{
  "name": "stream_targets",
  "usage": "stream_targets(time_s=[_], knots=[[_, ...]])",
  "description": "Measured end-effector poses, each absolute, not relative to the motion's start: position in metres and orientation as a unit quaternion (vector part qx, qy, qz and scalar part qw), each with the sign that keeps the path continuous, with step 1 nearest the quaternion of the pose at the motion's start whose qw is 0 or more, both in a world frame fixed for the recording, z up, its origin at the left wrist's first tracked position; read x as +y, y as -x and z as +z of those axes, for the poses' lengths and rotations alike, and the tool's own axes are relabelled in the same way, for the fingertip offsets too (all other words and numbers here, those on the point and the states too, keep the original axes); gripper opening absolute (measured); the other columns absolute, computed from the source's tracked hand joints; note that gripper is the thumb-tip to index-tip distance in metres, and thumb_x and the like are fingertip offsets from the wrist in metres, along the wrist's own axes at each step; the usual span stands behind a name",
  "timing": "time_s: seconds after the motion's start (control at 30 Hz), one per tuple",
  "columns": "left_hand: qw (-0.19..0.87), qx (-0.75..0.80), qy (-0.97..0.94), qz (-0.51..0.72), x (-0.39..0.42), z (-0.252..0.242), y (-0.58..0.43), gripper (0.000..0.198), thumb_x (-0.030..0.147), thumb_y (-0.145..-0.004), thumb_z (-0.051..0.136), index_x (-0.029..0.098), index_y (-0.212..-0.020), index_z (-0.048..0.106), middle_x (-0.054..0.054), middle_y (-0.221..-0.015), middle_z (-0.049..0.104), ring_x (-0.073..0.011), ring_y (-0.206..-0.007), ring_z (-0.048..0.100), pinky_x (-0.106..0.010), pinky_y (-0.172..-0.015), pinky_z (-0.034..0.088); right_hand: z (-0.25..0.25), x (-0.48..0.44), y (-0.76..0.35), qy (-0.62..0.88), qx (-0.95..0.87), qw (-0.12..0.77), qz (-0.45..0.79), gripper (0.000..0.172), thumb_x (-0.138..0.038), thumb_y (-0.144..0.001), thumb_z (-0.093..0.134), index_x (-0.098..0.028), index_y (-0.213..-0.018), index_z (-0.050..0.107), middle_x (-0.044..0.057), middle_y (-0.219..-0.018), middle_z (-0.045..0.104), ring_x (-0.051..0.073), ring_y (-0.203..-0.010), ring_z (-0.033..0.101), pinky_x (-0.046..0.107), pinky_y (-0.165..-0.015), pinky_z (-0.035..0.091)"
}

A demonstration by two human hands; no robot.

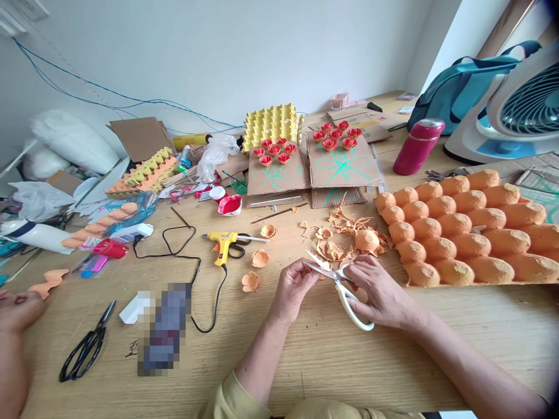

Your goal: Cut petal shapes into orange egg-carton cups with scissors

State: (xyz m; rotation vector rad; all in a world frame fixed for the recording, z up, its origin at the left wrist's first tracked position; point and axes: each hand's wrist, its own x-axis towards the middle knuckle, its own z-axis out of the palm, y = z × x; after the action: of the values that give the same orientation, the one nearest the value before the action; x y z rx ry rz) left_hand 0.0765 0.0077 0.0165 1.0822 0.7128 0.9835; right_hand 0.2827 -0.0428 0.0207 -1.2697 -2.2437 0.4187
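While another person's hand (17,308) rested at the far left edge of the frame, a pair of black scissors (85,349) lay on the wooden table (393,361) at lower left, with a blurred dark object (163,326) just to their right. Above these, at left of centre, a yellow glue gun (225,243) lay on its side, its black cord (192,279) looping across the tabletop, and three small orange paper cups (255,269) sat apart from one another near it. At lower centre the person's left hand (293,288) was curled, its fingertips pinching a small piece of orange egg-carton pulp that was mostly hidden by the fingers. Touching that spot, the white-handled scissors (338,276) pointed up and left with blades parted, and the right hand (379,291) gripped their handles with fingers through the loop. Just above the hands lay a heap of orange trimmings (345,235). In the upper centre, two cardboard sheets (314,166) carried red paper flowers (305,142) over green drawn stems, with a yellow egg tray (271,123) behind them. At right, an orange egg tray (471,227) lay bumps upward, a pink bottle (418,145) lay beyond it, and a white fan (519,105) stood in the upper right corner.
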Motion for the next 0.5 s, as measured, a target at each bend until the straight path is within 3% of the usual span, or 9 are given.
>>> stream_targets(time_s=[0.23,0.5], knots=[[0.677,0.328,-0.499,0.431,0.0070,0.0233,-0.0764,0.015,0.032,-0.079,0.077,0.018,-0.086,0.074,-0.002,-0.084,0.071,-0.0154,-0.081,0.062,-0.027,-0.078,0.047,0.0227,-0.0433,-0.2845,0.464,-0.832,0.259,0.159,0.025,-0.039,-0.092,0.055,-0.023,-0.078,0.041,0.002,-0.076,0.056,0.021,-0.074,0.053,0.039,-0.081,0.040],[0.635,0.325,-0.559,0.422,0.0081,0.0181,-0.0727,0.014,0.031,-0.082,0.074,0.017,-0.083,0.070,-0.003,-0.084,0.068,-0.0154,-0.080,0.061,-0.027,-0.078,0.048,0.0217,-0.0433,-0.2816,0.472,-0.837,0.247,0.123,0.020,-0.039,-0.089,0.055,-0.023,-0.083,0.044,0.003,-0.080,0.057,0.023,-0.077,0.054,0.043,-0.088,0.040]])
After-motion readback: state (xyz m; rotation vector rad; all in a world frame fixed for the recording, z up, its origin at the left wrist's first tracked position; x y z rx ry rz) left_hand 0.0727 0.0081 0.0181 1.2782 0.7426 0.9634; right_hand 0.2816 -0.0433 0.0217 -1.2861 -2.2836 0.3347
